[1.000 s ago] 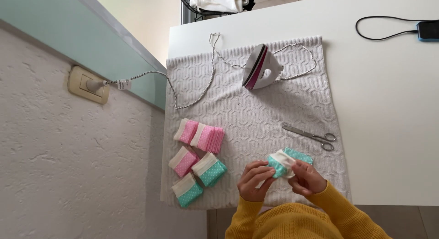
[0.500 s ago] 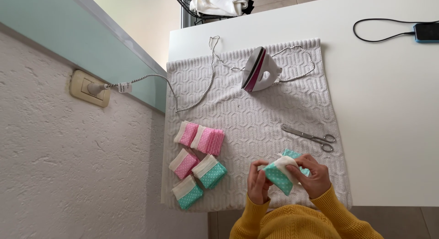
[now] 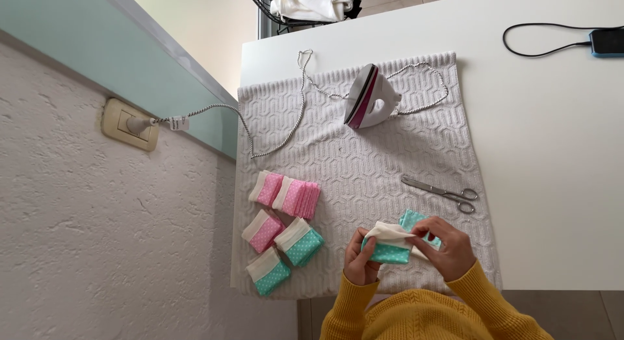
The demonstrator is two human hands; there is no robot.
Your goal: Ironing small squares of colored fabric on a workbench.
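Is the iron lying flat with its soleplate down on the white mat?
No, the iron stands upright on its heel on the white mat, its soleplate facing sideways.

Teal white-dotted, cream-banded fabric piece (image 3: pixel 392 248); mustard sleeves (image 3: pixel 481 291); white-and-magenta iron (image 3: pixel 369 97)

teal dotted pouch (image 3: pixel 389 247), cream cuff, held

I see a white table (image 3: pixel 546 151) w/ a pale quilted mat (image 3: pixel 364 158) spread over its left part. Directly on the bare top: a phone (image 3: pixel 608 42) at the far right corner, plus its dark cable (image 3: pixel 539 44). Mat carries an iron (image 3: pixel 369 97) (stood on its heel), scissors (image 3: pixel 442 194) & folded dotted fabric pieces (image 3: pixel 286 229), pink & teal.
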